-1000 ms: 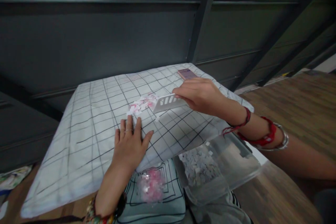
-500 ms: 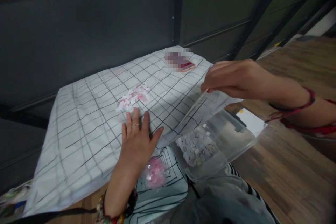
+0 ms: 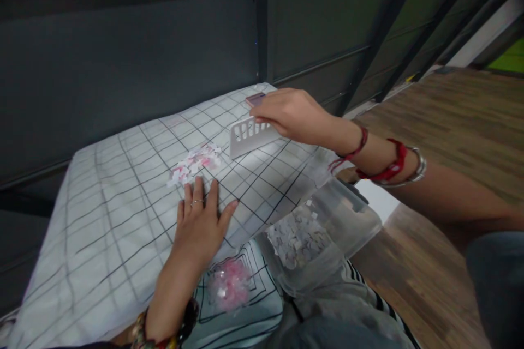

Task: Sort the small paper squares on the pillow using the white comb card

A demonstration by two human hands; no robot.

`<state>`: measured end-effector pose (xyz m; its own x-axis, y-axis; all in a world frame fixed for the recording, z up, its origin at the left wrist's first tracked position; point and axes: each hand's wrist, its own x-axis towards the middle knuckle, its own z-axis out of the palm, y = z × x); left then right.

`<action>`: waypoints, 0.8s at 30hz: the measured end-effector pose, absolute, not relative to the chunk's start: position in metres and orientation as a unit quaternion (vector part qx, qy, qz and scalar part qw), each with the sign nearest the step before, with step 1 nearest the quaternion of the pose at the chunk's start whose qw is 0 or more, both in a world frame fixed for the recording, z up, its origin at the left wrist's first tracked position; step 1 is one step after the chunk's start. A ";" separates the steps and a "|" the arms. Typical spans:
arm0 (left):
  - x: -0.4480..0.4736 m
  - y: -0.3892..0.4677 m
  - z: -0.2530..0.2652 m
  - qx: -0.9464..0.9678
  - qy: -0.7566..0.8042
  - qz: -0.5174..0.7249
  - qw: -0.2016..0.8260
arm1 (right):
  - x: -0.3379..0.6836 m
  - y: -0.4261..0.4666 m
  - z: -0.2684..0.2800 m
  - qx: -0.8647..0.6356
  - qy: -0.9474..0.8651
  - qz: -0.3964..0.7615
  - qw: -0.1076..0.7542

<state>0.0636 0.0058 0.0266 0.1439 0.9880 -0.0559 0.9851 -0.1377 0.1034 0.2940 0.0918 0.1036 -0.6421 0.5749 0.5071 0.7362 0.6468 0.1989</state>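
My right hand [image 3: 292, 114] grips a white plastic scraper [image 3: 249, 144] by its slotted upper edge. It stands upright with its lower edge on or just above the checked cloth [image 3: 135, 212]. My left hand [image 3: 200, 229] lies flat on that cloth, fingers spread and holding nothing. Just beyond its fingertips is a small pile of pink and white paper bits [image 3: 196, 162], left of the scraper. A clear plastic box [image 3: 347, 218], with many small white scraps [image 3: 298, 237] in it, stands at the table's near edge.
A clear bag of pink pieces [image 3: 230, 285] rests on a patterned cloth [image 3: 245, 327] close to my body. Behind my right hand a phone [image 3: 256, 99] is partly hidden. A dark panelled wall [image 3: 131, 54] borders the far side; wooden floor [image 3: 462, 120] lies to the right.
My right hand has moved left and away from me, from above the clear box to over the cloth. The scraper has turned so its slotted face shows. My left hand stays flat.
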 end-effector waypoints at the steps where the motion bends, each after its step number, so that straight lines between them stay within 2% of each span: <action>1: 0.061 0.005 0.026 0.747 0.662 0.012 0.051 | 0.285 0.099 0.102 -0.374 -0.884 -0.194 0.200; 8: 0.053 0.000 0.020 0.752 0.659 0.026 0.016 | 0.264 0.114 0.096 -0.343 -0.903 -0.196 0.167; 15: 0.050 -0.001 0.014 0.767 0.639 0.054 -0.006 | 0.265 0.114 0.096 -0.335 -0.895 -0.202 0.216; 20: 0.049 -0.003 0.012 0.767 0.638 0.071 -0.018 | 0.262 0.113 0.096 -0.321 -0.910 -0.198 0.174; 24: 0.050 -0.003 0.012 0.767 0.639 0.054 -0.024 | 0.267 0.108 0.101 -0.327 -0.905 -0.198 0.185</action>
